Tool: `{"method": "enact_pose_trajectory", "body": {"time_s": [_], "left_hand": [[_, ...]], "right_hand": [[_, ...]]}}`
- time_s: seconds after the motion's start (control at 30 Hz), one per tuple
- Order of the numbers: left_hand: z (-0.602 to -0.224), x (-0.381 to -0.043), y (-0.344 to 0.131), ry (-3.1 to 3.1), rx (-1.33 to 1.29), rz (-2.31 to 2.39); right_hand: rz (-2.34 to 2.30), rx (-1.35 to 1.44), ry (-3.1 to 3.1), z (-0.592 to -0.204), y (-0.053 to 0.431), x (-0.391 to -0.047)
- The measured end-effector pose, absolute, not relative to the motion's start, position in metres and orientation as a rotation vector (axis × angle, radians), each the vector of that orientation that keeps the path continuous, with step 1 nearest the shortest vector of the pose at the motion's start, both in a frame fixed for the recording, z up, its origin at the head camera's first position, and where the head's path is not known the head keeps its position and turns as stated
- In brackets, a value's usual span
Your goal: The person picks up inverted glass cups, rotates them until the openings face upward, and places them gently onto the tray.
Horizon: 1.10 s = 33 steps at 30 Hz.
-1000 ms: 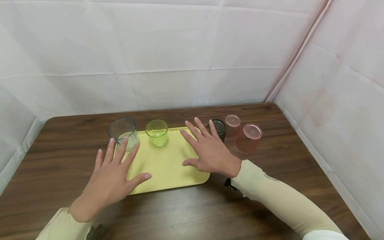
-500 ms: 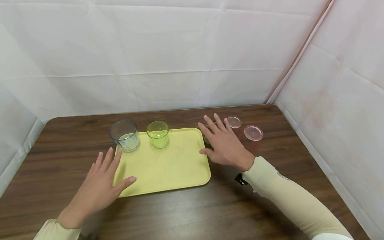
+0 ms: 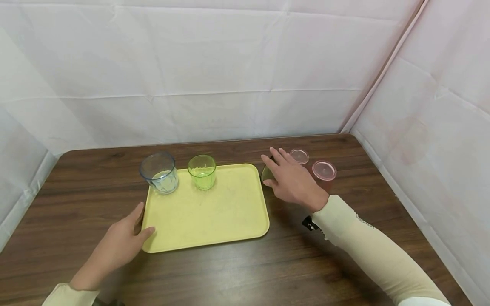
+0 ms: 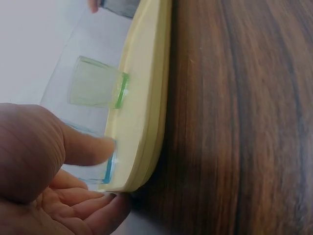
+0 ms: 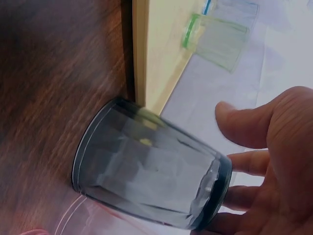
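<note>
A yellow tray [image 3: 214,216] lies on the dark wooden table [image 3: 229,272]. A clear bluish cup [image 3: 158,172] and a green cup [image 3: 201,171] stand upright at its far left. My left hand [image 3: 144,219] rests at the tray's near left corner, thumb over the rim and fingers against the edge [image 4: 146,98]. Right of the tray a smoky grey cup [image 5: 146,181] stands upside down on the wood. My right hand [image 3: 275,170] hovers over its base with fingers spread, not wrapped round it. In the head view the hand hides most of the grey cup [image 3: 266,173].
Two pink cups stand upside down behind my right hand, one farther [image 3: 299,156] and one nearer [image 3: 324,171]. White sheeting walls off the back and the right side close to the table's edges. Both sleeves are pale yellow.
My left hand slid back off the tray to its near left corner. My right hand moved right, off the tray, to the grey cup.
</note>
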<state>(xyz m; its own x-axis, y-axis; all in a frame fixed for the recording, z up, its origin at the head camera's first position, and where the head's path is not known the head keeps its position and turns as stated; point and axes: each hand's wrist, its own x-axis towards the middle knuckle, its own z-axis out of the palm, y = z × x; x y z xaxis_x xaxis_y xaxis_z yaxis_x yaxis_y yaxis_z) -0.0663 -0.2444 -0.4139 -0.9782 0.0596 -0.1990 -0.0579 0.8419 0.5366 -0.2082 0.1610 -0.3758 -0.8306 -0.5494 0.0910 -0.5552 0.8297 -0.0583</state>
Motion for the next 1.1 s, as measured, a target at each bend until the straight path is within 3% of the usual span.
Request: {"method": "enact_pose_trajectory", "body": {"time_s": [1.1], "left_hand": [[-0.413, -0.071, -0.25, 2.836, -0.022, 0.868]], "right_hand": [[0.281, 0.835, -3.027, -0.36, 0.166, -0.214]]}}
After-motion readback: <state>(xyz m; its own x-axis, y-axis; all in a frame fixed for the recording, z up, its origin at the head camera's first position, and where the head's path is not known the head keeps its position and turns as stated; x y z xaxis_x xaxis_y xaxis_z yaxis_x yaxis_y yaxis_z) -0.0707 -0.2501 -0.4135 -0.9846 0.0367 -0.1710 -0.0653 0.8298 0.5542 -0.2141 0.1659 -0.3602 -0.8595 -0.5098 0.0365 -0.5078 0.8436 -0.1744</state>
